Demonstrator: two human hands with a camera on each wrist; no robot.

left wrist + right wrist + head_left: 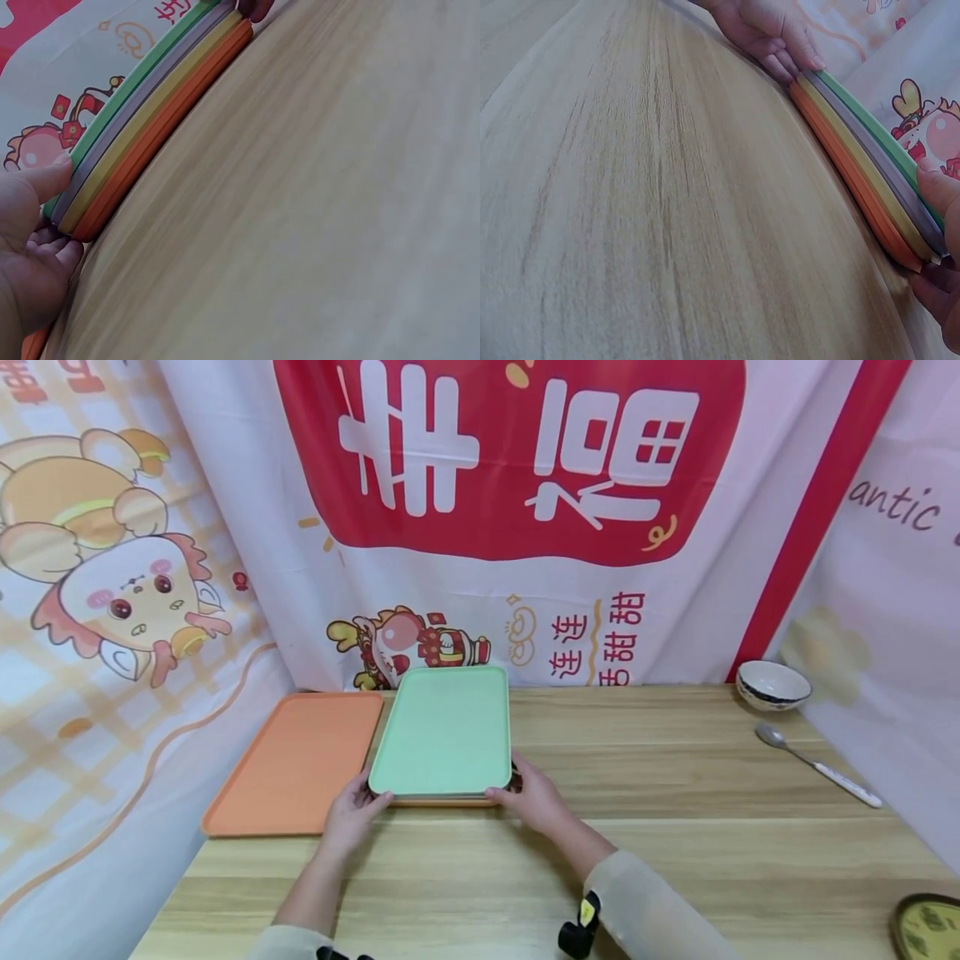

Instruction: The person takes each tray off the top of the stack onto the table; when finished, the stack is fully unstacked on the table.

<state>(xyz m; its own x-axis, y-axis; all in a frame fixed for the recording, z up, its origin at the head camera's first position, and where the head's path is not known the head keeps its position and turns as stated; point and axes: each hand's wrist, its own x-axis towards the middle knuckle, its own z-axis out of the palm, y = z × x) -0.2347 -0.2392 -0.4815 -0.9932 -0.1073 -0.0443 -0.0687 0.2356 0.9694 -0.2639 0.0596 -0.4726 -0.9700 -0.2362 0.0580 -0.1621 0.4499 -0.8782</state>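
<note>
A stack of rectangular trays [450, 727] lies at the back of the table, a light green tray [855, 109] on top. Beneath it come a greyish purple tray [120, 133], a yellow tray [142, 142] and orange at the bottom [847, 180]. My left hand [351, 814] grips the near left corner, thumb [52, 180] against the green edge and fingers curled low by the orange. At the near right corner my right hand [536, 797] holds the stack the same way, its thumb [934, 184] on the green rim. Another orange tray [300, 760] lies flat just left of the stack.
A patterned bowl [772, 685] stands at the back right corner, with a white-handled spoon [821, 766] in front of it. A dark-rimmed, leaf-patterned object [930, 927] is cut off at the lower right. Printed cloth [517, 635] hangs behind the wooden table [675, 860] and along both sides.
</note>
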